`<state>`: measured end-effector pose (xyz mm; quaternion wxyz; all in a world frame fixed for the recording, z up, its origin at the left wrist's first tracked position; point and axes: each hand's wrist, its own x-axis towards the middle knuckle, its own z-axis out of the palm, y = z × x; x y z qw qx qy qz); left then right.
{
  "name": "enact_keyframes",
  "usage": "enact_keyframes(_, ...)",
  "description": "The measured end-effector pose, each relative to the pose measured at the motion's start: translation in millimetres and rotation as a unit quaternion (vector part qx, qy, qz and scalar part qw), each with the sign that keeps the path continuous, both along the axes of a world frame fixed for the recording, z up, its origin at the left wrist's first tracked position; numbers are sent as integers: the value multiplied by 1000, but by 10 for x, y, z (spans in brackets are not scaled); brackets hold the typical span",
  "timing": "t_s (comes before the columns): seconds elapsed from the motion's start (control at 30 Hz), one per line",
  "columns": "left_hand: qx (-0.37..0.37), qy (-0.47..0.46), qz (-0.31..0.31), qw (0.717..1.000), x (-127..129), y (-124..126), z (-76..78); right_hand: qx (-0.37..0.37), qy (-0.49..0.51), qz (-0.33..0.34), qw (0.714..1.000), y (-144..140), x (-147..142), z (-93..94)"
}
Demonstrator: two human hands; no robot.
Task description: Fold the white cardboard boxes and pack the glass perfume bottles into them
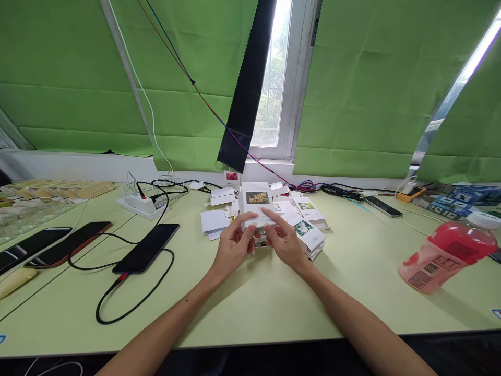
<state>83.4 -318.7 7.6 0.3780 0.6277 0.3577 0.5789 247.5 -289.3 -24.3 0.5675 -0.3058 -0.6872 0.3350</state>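
Both of my hands meet at the centre of the table around a white flower card [257,197] with a yellow blossom photo, which seems to top a small stack. My left hand [234,243] grips its lower left side, index finger on the face and thumb along the near edge. My right hand [287,240] does the same on the lower right. What lies underneath is partly hidden by my fingers. To the right sit white-flower cards [309,230] in a short pile, and more printed cards [307,208] lie behind. Blank folded white pieces [214,222] lie to the left.
A phone [146,248] with a looping black cable and two more phones [70,243] lie left, near a white power strip [143,203]. At right stand a red drink bottle [446,253] and another phone [382,206]. Cables [336,191] run along the wall.
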Motion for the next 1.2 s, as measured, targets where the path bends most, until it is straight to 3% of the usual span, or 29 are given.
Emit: enact_keyframes(1.2,15,-11,15,1000,-24,-9,-8,34,-5,-26,999,-14,-16,-35)
